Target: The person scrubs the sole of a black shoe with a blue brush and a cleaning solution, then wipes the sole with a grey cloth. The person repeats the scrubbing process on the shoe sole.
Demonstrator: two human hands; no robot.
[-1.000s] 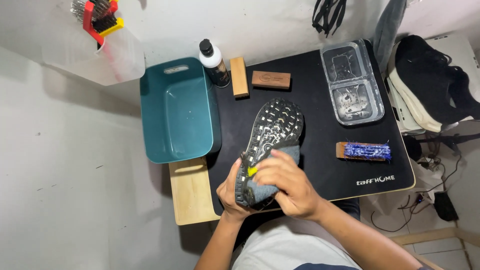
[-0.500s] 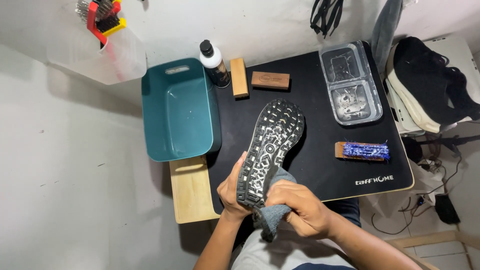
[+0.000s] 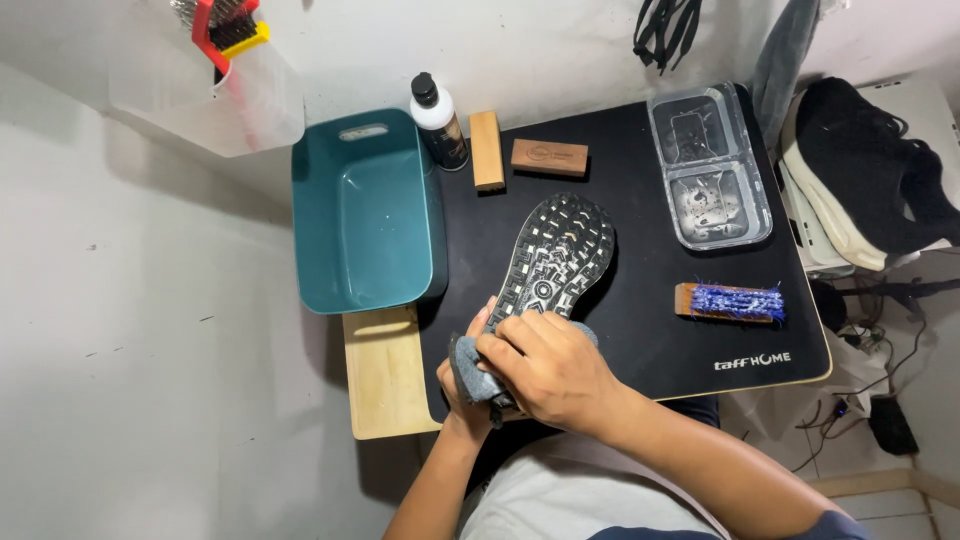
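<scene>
- Right now the shoe (image 3: 555, 255) lies sole-up on the black worktop (image 3: 640, 330), toe pointing away, heel toward the person.
- Gripping the heel end from below, the left hand (image 3: 462, 385) is mostly hidden under the cloth, with only its fingers showing at the sole's edge.
- Closed over a grey cloth (image 3: 470, 372), the right hand (image 3: 545, 368) presses it onto the heel of the sole.
- A teal tub (image 3: 365, 215) sits just left of the shoe; a blue-bristled brush (image 3: 730, 302) lies to its right, and a clear tray (image 3: 708, 165) holding liquid stands behind that.
- Likely risk: the heel sits near the worktop's front edge, so a hard wipe could slip the shoe out of the left hand's grip.
- Another risk: a wide sweep of the right elbow might knock the brush off the worktop.
</scene>
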